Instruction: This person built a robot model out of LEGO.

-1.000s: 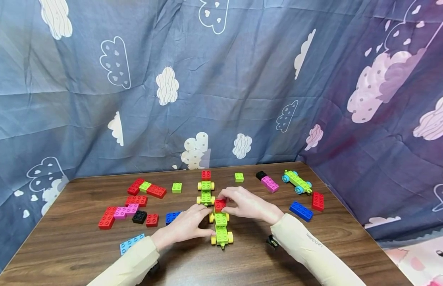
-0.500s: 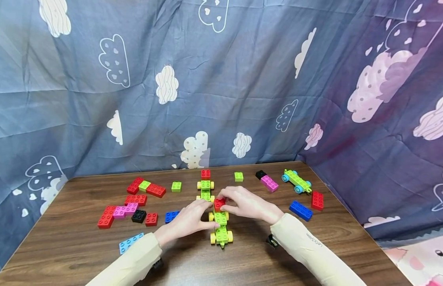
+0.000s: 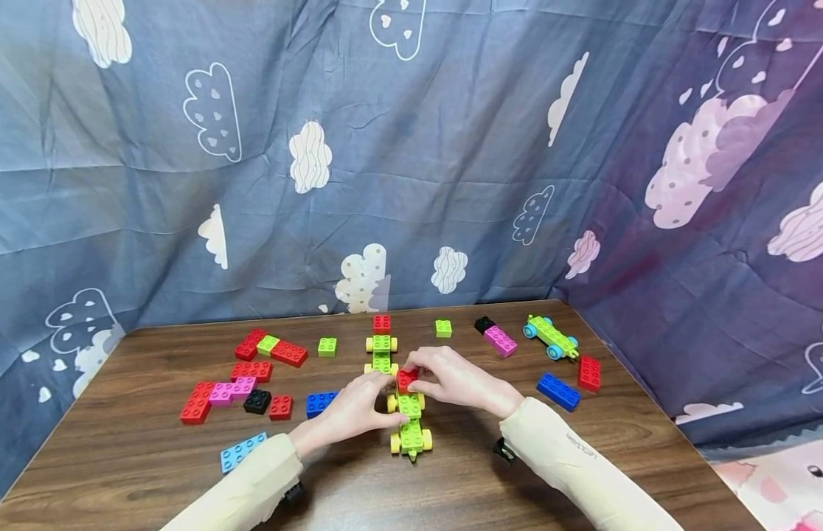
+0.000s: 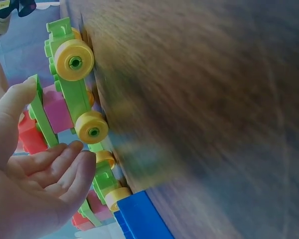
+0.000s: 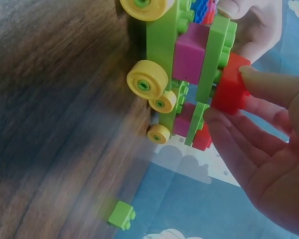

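Observation:
A green wheeled base [image 3: 411, 440] with yellow wheels stands mid-table. On it sits a pink brick [image 4: 58, 109], topped by a long green plate [image 4: 44, 117]. My left hand [image 3: 354, 408] spans this plate, thumb on its near end and fingers by its far end. A red brick [image 5: 230, 84] lies against the plate's studs at the far end. My right hand [image 3: 454, 376] pinches that brick between thumb and fingers. Whether the brick is fully pressed down is hard to tell. A similar yellow-wheeled vehicle [image 3: 383, 361] stands just beyond, with its own red brick [image 3: 381, 324].
Left of the hands lie red bricks [image 3: 198, 403], pink bricks [image 3: 244, 387], a black brick [image 3: 257, 401], a blue brick [image 3: 321, 403] and a light blue brick [image 3: 242, 452]. At right are a blue-wheeled green base [image 3: 551, 338] and a blue brick [image 3: 559, 391].
My left hand has shifted slightly up and forward, its thumb moving from beside the near wheel to the plate's near end. The right hand stays on the red brick.

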A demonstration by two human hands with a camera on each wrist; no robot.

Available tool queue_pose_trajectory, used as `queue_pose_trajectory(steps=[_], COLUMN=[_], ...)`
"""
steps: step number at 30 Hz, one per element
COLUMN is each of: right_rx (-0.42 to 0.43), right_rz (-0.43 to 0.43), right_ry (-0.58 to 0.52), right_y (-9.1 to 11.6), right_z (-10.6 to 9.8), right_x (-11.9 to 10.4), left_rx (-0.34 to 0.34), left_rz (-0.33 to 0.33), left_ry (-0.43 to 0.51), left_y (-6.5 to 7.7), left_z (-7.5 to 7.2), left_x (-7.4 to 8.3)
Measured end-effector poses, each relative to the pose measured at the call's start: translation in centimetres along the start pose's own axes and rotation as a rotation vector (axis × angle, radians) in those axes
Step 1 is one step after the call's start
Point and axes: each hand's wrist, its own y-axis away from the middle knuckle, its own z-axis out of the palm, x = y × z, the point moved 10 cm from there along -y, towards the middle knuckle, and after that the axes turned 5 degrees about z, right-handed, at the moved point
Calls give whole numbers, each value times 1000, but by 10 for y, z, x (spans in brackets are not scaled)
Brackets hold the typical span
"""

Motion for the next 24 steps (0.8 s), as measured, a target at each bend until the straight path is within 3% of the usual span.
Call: queue_pose_trajectory(steps=[13,24], right_rx=[-4,37], right_rz=[35,-9], right_ry=[-13,12], right_y=[0,1], right_z=[4,-1], right_x=[4,-1], left_rx=[-20,-39], left_rz=[-29,-66], left_ry=[58,154], left_y=[1,-1], left_z=[3,5], left_x=[-2,-6])
